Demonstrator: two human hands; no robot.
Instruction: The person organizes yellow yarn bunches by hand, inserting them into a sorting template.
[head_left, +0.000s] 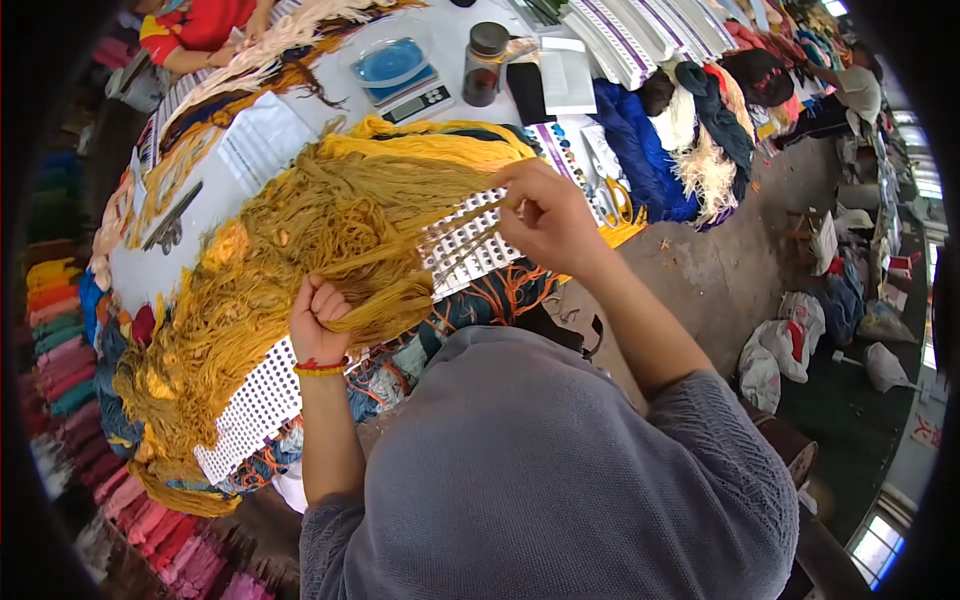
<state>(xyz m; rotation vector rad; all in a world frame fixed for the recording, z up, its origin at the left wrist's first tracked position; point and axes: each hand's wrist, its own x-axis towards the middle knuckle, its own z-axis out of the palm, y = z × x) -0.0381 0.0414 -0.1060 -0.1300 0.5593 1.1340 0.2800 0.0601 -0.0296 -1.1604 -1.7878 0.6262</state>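
A large heap of mustard-yellow yarn spreads over the table in front of me. My left hand is closed in a fist round a bunch of this yarn, at the near side of the heap. To the right, my right hand pinches thin strands of the same yarn, which stretch between the two hands. Beneath the strands lies a white card with rows of dark dots. A second dotted card shows at the heap's near left edge. Brighter yellow yarn lies behind the heap.
Beyond the yarn stand a digital scale with a blue dish and a dark-lidded jar. Yellow-handled scissors lie right of my right hand, near blue yarn. A person in red sits across the table; another is far right.
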